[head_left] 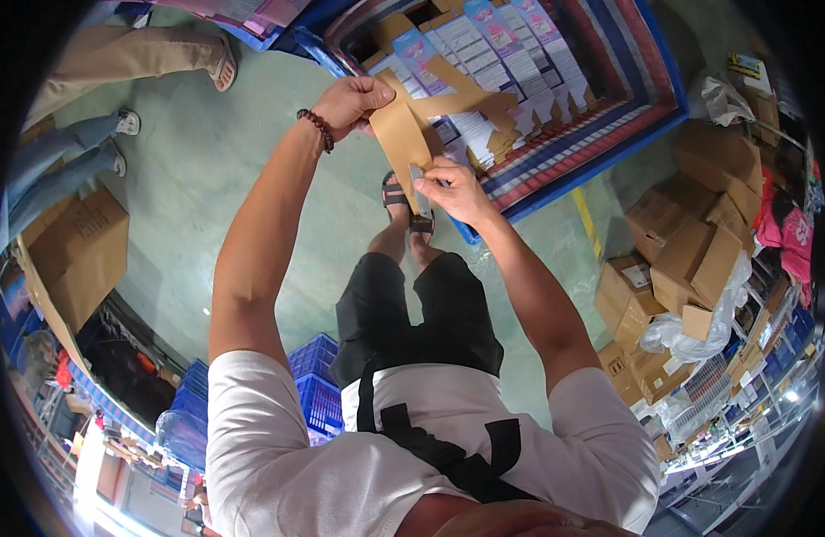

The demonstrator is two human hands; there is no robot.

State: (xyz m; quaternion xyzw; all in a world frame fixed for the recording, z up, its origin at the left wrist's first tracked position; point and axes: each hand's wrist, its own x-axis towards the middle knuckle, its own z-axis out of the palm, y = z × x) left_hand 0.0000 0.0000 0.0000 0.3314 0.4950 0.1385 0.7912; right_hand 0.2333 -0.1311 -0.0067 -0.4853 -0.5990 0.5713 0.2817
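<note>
My left hand (352, 107), with a dark beaded bracelet at the wrist, pinches the upper edge of a brown cardboard piece (400, 134). A strip of brown cardboard crosses from it over the packages to the right. My right hand (455, 191) is closed on a slim grey tool (421, 183) that looks like a utility knife, held against the lower part of the cardboard. Under and beyond my hands, several flat printed packages (471, 58) in white, blue and pink stand in rows, with brown cardboard edges showing. Fingers hide part of the tool.
The packages sit in a blue bin (581, 183) lined with striped woven fabric. Opened cardboard boxes (690, 242) and clear plastic (685, 336) pile up at right. Blue crates (318, 394) stand beside me at lower left. Two people's legs (153, 49) show at upper left, near a large carton (81, 242).
</note>
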